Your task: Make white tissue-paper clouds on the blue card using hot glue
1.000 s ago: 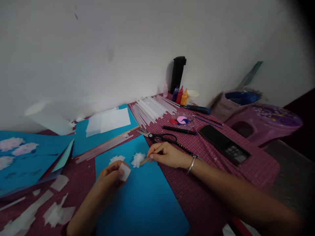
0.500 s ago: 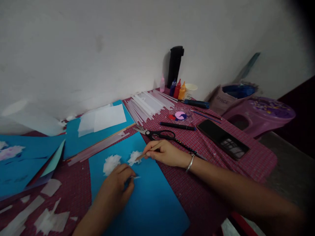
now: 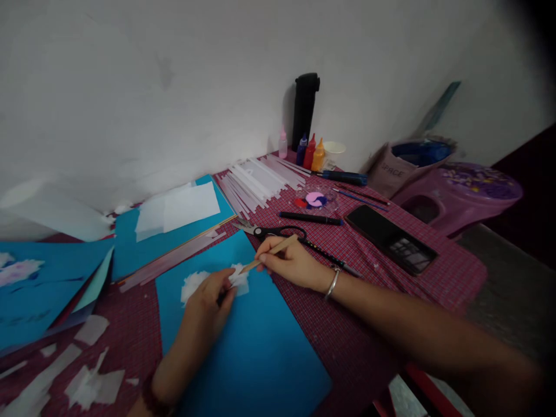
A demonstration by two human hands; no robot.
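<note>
A blue paper sheet (image 3: 256,353) lies on the red checked cloth in front of me. Two white tissue patches are stuck on it, one at the left (image 3: 191,282) and one under my fingers (image 3: 241,279). My left hand (image 3: 212,301) is closed in a pinch, pressing a small piece of white tissue onto the right patch. My right hand (image 3: 289,263) grips a thin wooden brush (image 3: 267,255), its tip touching that same patch.
Black scissors (image 3: 273,233) lie just behind my right hand. Further back are white paper strips (image 3: 256,182), a black pen (image 3: 310,219), a phone (image 3: 391,238), small paint bottles (image 3: 309,153), a black flask (image 3: 303,110). More blue sheets (image 3: 43,284) and tissue scraps (image 3: 91,385) lie left.
My left hand brought its white tissue piece from the lower sheet up to the right patch, meeting the brush tip. My right hand stayed near the patch. The view tilted slightly down.
</note>
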